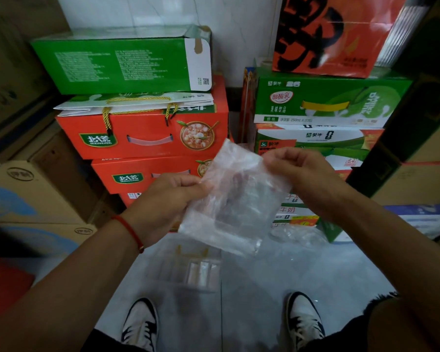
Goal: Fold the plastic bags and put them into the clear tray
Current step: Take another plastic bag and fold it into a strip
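Clear plastic bag hangs between our hands — left hand pinches its left edge, right hand its upper right corner — above the tray on the floor.

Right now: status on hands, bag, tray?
Left hand and right hand pinch plastic bag mid-air by opposite edges. Clear tray on floor below, some bags inside. Nothing between bag and tray.

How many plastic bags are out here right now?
2, possibly more. One plastic bag is held up between the left hand and right hand; a crumpled one lies on the floor by the boxes. The clear tray seems to hold folded ones.
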Available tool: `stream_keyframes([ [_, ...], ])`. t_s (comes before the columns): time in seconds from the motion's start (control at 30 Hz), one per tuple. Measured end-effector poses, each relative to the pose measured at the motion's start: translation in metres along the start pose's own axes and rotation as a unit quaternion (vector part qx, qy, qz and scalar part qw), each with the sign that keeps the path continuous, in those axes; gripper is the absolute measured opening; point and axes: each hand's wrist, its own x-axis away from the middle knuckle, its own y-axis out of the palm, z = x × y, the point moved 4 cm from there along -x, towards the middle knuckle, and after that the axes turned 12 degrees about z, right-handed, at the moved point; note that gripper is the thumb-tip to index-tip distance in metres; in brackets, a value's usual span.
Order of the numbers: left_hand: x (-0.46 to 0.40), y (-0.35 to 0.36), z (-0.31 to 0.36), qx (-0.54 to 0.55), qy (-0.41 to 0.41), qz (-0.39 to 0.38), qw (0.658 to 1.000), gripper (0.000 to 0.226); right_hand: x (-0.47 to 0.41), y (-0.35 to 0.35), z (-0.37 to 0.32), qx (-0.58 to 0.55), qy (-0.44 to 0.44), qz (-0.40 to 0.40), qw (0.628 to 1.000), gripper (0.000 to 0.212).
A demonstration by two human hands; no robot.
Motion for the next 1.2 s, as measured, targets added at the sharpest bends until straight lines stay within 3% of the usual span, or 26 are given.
stream_keyframes([
  [0.1, -0.003, 0.003, 0.000, 0.113, -0.030, 0.025, 0.993, 0.019, 0.001, 0.006, 0.001, -0.102, 0.099, -0.016, 0.990, 0.037],
  [0.17, -0.007, 0.003, -0.002, 0.146, -0.039, 0.051, 0.987, 0.020, 0.006, 0.011, 0.005, -0.075, 0.108, -0.039, 0.991, 0.042],
  [0.33, -0.006, 0.003, -0.007, 0.160, -0.017, 0.091, 0.983, 0.020, 0.010, 0.017, 0.000, 0.057, -0.039, 0.038, 0.997, 0.064],
  [0.43, -0.004, 0.001, -0.006, 0.139, 0.008, 0.131, 0.982, 0.014, 0.007, 0.019, -0.007, 0.065, -0.096, 0.035, 0.993, 0.053],
  [0.53, -0.007, -0.008, -0.008, 0.107, 0.041, 0.207, 0.972, 0.028, 0.005, 0.019, -0.008, 0.059, -0.099, 0.034, 0.993, 0.027],
  [0.63, -0.007, -0.010, -0.003, 0.059, 0.111, 0.178, 0.976, 0.033, 0.005, 0.019, -0.008, 0.065, -0.085, 0.025, 0.994, 0.014],
  [0.7, -0.004, -0.009, 0.001, 0.042, 0.142, 0.151, 0.977, 0.028, 0.005, 0.017, -0.008, 0.051, -0.075, 0.001, 0.996, 0.014],
  [0.83, 0.001, -0.009, 0.003, 0.026, 0.186, 0.170, 0.968, 0.021, 0.007, 0.014, -0.004, 0.063, -0.059, -0.046, 0.995, 0.025],
  [1.07, 0.004, -0.007, 0.007, 0.031, 0.200, 0.165, 0.965, 0.025, 0.004, 0.011, -0.006, 0.092, -0.096, 0.005, 0.991, 0.013],
  [1.2, 0.005, -0.007, 0.013, -0.015, 0.234, 0.149, 0.960, 0.026, 0.003, 0.008, -0.009, 0.116, -0.132, 0.019, 0.984, 0.018],
])
